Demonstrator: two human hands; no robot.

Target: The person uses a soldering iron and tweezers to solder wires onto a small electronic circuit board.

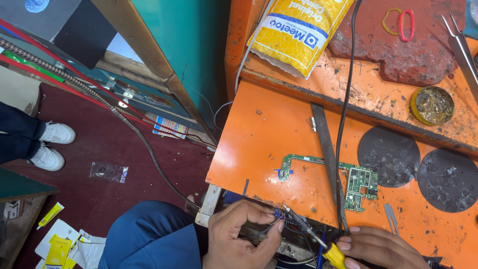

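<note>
- Far left, on the dark red floor (99,199), another person's white shoes (52,144) stand side by side; a yellow tube (49,215) and yellow packets (59,249) lie nearer the bottom corner, and a small clear plastic bag (108,172) sits near the middle of the floor.
- A ribbed metal hose (99,97) runs diagonally across the floor toward the bench edge, beside red wires.
- The person's blue-clad knee (149,236) fills the bottom, just left of the hands.
- The left hand (239,234) is closed in a pinch: thumb and forefinger meet on thin wires (278,215) at the front edge of the orange workbench (259,144).
- A green circuit board (361,187) lies flat on the bench just above the hands, its thin arm reaching left; a flat metal strip (326,149) and a black cable (344,109) cross over it.
- A yellow padded packet (298,30) lies at the top of the bench.
- The right hand (381,246) is curled shut around a yellow-handled soldering tool (318,239), whose tip points up-left to the pinched wires and appears to touch them.
- Further right: two dark round pads (418,162), a round tin of flux-like paste (432,104), rubber bands (401,22), metal tweezers (463,50).
</note>
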